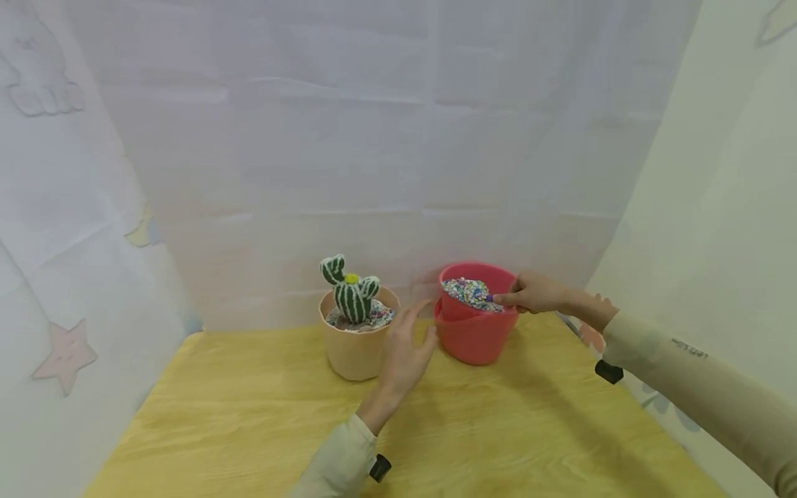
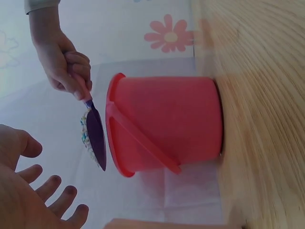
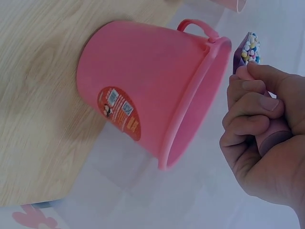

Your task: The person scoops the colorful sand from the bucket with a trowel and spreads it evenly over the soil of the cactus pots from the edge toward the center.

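Observation:
My right hand (image 1: 540, 293) grips the pink handle of a small trowel (image 2: 96, 136) with a purple blade. Small multicoloured pebbles (image 2: 85, 131) are heaped on the blade, which is just above the rim of a red bucket (image 1: 476, 340) in the left wrist view. My left hand (image 1: 405, 353) holds nothing; its fingers are spread between the bucket and a peach-coloured flowerpot (image 1: 351, 356). A knitted green cactus (image 1: 353, 302) with white edging and a yellow flower stands in that pot, with multicoloured pebbles around its base. The left hand hides part of the pot's right side.
Both containers stand near the far edge of a wood-grain table (image 1: 249, 415). Behind it hangs a pale cloth backdrop (image 1: 280, 159), and printed cloth walls rise on both sides. The bucket's handle (image 2: 143, 138) hangs down against its side.

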A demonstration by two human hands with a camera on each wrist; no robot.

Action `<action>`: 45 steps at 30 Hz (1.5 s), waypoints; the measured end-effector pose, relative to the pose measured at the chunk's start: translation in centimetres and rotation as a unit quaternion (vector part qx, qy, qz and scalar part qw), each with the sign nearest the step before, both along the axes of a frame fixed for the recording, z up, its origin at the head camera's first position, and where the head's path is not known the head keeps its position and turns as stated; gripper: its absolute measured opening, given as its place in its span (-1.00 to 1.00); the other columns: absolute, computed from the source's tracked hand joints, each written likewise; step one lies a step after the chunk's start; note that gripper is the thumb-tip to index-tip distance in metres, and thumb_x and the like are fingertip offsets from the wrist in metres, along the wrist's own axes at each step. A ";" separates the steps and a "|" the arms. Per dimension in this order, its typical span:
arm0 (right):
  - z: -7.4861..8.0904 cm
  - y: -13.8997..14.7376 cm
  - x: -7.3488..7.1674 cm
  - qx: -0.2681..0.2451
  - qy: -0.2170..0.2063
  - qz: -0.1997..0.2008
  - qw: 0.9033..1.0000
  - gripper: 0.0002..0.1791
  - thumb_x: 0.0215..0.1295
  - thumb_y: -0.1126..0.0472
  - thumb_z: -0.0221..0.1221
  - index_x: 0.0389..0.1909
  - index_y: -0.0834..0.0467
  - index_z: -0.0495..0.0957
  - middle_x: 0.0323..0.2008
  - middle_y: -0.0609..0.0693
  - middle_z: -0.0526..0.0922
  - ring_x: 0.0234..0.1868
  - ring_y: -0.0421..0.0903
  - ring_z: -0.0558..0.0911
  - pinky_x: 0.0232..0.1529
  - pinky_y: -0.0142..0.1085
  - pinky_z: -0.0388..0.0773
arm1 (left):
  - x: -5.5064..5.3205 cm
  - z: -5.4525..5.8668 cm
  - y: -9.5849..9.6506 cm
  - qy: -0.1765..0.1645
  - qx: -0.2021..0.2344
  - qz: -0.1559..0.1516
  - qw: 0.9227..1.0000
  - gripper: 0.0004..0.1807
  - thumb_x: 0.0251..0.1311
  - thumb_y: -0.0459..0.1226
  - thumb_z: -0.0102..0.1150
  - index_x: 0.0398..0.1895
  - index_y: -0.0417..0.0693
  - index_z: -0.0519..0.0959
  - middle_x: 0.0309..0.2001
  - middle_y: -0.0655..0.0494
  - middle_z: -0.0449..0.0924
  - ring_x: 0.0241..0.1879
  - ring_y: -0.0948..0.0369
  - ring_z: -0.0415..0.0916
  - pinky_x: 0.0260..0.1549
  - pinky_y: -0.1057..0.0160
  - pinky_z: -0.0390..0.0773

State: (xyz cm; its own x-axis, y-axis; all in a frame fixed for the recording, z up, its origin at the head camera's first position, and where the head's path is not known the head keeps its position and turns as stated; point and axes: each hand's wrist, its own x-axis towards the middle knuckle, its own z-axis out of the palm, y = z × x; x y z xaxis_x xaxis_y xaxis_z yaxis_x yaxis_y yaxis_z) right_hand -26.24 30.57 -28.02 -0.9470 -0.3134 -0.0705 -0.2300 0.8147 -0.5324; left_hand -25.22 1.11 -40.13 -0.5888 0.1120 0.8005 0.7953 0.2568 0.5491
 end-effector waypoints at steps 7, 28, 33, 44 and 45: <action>0.4 -1.3 -0.7 0.034 0.006 0.004 0.999 -0.38 0.50 -0.08 0.18 -0.73 0.21 0.44 -0.81 -0.11 0.21 -0.72 -0.19 0.11 -0.57 -0.29 0.21 | -1.1 -0.4 -2.4 0.001 0.024 0.012 1.000 -0.49 0.16 -0.47 0.30 0.23 -0.17 0.58 0.14 -0.15 0.57 0.16 -0.02 0.50 0.13 -0.04 0.51; -0.7 -5.2 -2.8 0.015 0.007 0.052 0.999 -0.39 0.50 0.04 0.20 -0.79 0.16 0.36 -0.82 -0.15 0.22 -0.72 -0.22 0.12 -0.57 -0.34 0.17 | -5.2 -3.3 -9.6 0.011 0.139 0.189 0.972 -0.57 0.28 -0.48 0.14 0.22 -0.10 0.59 0.28 -0.07 0.43 0.29 0.04 0.33 0.14 -0.20 0.24; -0.4 -6.5 -3.0 0.007 0.001 0.052 0.999 -0.38 0.47 -0.01 0.23 -0.79 0.16 0.35 -0.81 -0.10 0.24 -0.72 -0.19 0.14 -0.58 -0.32 0.17 | -6.1 -4.6 -11.0 -0.105 0.170 0.183 0.962 -0.51 0.42 -0.39 0.06 0.39 -0.04 0.44 0.37 -0.09 0.29 0.32 -0.03 0.25 0.19 -0.23 0.23; -1.1 -9.3 -4.9 0.018 0.031 0.046 0.998 -0.45 0.43 -0.01 0.27 -0.76 0.10 0.42 -0.78 -0.13 0.21 -0.71 -0.22 0.12 -0.61 -0.34 0.12 | -6.8 -6.0 -11.4 -0.234 0.157 0.076 0.956 -0.39 0.60 -0.03 -0.16 0.61 0.03 0.15 0.53 -0.02 0.14 0.41 -0.09 0.17 0.31 -0.16 0.25; -1.3 -9.5 -5.1 0.022 0.036 0.042 0.998 -0.46 0.43 -0.01 0.27 -0.77 0.10 0.47 -0.79 -0.14 0.21 -0.72 -0.23 0.12 -0.61 -0.34 0.11 | -6.8 -6.0 -11.3 -0.236 0.151 0.068 0.957 -0.38 0.61 0.00 -0.18 0.62 0.03 0.13 0.54 -0.03 0.14 0.40 -0.09 0.18 0.31 -0.15 0.26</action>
State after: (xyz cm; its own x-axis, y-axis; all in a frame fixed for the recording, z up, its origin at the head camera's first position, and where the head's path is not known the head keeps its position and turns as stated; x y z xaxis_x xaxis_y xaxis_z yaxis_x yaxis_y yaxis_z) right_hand -31.38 21.09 -29.28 -0.9209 -0.3893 -0.0188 -0.3341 0.8133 -0.4763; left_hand -32.04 -10.15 -46.17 -0.8860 -0.1859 0.4248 0.4100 0.1136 0.9050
